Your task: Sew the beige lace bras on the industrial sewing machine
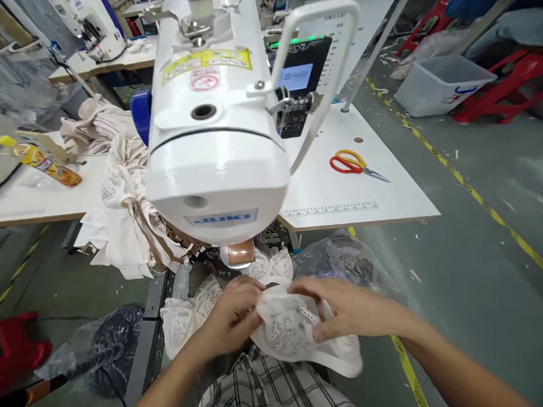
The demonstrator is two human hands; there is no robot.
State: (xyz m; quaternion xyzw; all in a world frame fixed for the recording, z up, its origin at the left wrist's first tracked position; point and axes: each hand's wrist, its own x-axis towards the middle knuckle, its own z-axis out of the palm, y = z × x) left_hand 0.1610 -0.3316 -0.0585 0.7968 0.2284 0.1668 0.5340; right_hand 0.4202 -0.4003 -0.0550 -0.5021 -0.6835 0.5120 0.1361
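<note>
A white lace bra (pixel 288 326) is in front of my body, below the head of the white sewing machine (pixel 220 170). My left hand (pixel 238 310) pinches the bra's left edge between thumb and fingers. Over its right side curves my right hand (pixel 332 306), thumb and fingers gripping the fabric; it is slightly blurred. More white lace (pixel 269 265) lies just beyond my hands, under the machine head. Another lace cup (pixel 182 321) hangs to the left of my left hand. The machine's needle area is hidden behind its head.
Beige bra pieces (pixel 128 222) are heaped on the table's left and hang over its edge. On the right tabletop (pixel 307 190) lie scissors (pixel 353 166). A drink bottle (pixel 45 162) lies at left. A plastic bin (pixel 441 85) and red stools (pixel 509 88) stand on the floor.
</note>
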